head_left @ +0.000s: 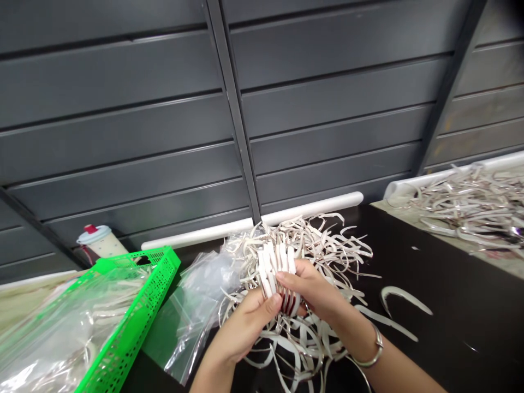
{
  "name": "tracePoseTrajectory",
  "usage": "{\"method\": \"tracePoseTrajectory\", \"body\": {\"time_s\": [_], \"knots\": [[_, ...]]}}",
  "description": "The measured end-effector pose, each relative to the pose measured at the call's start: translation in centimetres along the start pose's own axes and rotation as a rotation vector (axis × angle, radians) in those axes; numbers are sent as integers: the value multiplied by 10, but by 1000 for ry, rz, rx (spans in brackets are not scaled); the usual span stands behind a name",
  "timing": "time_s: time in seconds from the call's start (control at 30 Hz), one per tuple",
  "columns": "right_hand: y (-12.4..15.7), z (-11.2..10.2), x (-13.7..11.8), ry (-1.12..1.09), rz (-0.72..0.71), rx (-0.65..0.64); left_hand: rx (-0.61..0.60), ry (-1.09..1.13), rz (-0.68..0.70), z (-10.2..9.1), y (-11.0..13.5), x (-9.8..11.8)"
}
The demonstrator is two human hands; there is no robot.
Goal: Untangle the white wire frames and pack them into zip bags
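Note:
My left hand (pixel 254 317) and my right hand (pixel 313 285) are closed together around a bundle of white curved strips (pixel 268 267) with shiny, coppery edges. Several strips stand side by side in the bundle, their white ends pointing up and away from me. Both thumbs press on its near face; the other fingers are mostly hidden. Under and behind my hands spreads a tangled pile of similar strips (pixel 327 245). Two loose strips (pixel 405 297) lie apart to the right of the pile on the black table top (pixel 446 338).
At left stands a green perforated basket (pixel 143 305) holding clear bags (pixel 53 333) of strips. Empty-looking clear bags (pixel 204 289) lie beside it. A lidded cup (pixel 102 243) is behind. Another strip pile (pixel 478 202) sits far right. Grey slatted panels (pixel 327 98) and a white tube (pixel 315 207) border the back.

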State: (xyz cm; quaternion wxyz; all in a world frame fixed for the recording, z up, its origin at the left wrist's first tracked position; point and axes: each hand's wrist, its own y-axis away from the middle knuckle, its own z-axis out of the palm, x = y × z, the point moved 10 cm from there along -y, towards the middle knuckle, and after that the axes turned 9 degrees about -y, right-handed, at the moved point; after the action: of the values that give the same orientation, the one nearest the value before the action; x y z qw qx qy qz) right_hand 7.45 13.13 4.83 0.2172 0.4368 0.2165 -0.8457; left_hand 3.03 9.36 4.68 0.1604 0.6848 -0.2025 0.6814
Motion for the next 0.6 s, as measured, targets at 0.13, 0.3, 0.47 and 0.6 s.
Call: {"method": "tracePoseTrajectory", "body": {"time_s": [0.13, 0.3, 0.47, 0.6], "knots": [[1, -3, 3, 40, 20, 30, 0, -76, 11, 0, -2, 2], [4, -2, -1, 143, -15, 43, 1, -120, 6, 1, -3, 1], [7, 4, -1, 247, 13, -2, -8, -137, 17, 4, -2, 0], [5, 0, -7, 286, 0, 51, 56, -124, 50, -1, -3, -2]]}}
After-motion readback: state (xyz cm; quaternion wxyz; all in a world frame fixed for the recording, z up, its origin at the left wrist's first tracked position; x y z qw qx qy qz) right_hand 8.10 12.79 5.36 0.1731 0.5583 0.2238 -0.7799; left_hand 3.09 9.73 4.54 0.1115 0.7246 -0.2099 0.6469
